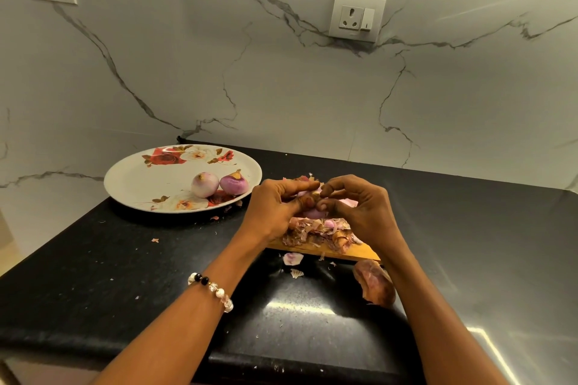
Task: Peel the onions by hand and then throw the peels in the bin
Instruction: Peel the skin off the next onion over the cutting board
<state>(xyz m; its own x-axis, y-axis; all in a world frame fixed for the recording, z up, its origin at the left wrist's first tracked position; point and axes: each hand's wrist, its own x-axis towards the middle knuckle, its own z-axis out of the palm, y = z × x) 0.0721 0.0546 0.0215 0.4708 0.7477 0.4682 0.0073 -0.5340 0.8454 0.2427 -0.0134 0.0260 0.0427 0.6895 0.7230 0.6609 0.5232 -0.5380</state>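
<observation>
Both hands curl round 1 pink onion (312, 212), held between them above the wooden board (359, 251). Left hand (275, 206) fingers bent over the onion's top, thumb tucked against it; right hand (356, 206) fingertips pinching at dry skin on the onion's top, thumb curled under. Onion mostly hidden by the fingers. Pile of peels (316, 233) on the board right below the hands. Loose peel scraps on the black counter (93, 284) near the board's front edge, 1 big brown peel (373, 286) beside the right forearm. Floral plate (137, 181) to the left, holding 2 peeled onions (220, 184) touching each other. Beaded bracelet (212, 289) on left wrist.
</observation>
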